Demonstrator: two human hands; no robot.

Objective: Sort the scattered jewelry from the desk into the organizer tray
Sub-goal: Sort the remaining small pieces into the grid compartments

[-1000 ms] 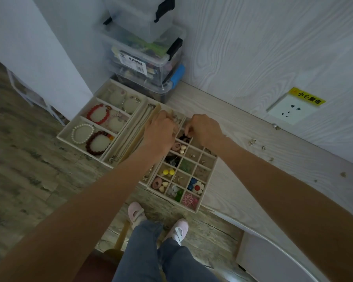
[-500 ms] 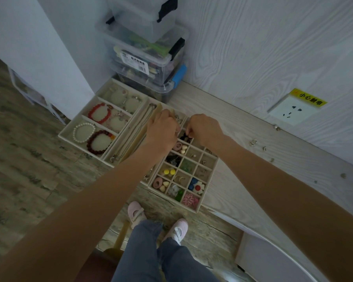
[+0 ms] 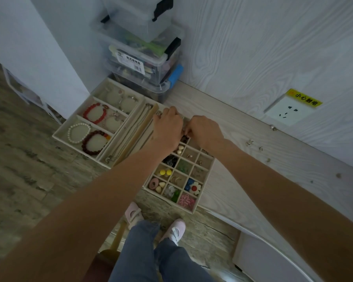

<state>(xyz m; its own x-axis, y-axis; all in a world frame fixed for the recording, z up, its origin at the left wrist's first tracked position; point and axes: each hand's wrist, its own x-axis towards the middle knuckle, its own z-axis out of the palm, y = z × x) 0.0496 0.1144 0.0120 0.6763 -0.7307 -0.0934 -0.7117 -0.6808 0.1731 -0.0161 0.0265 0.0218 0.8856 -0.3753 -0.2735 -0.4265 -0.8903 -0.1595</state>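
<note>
- left hand (image 3: 167,129) and right hand (image 3: 205,130) over the organizer tray (image 3: 209,169); fingers curled, grip contents hidden.
- loose earrings (image 3: 249,143) on desk (image 3: 243,180): likely light, tiny, slippery; pinch by the body.

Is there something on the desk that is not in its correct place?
Yes. A few small metal pieces lie loose on the desk near the wall, right of the organizer tray, instead of in its compartments.

yellow sticker (image 3: 305,99) above wall socket (image 3: 289,113) | we read "小心触电" | label (image 3: 130,61) on clear storage box (image 3: 139,58) | we see a barcode, its Chinese print too small to read
</note>
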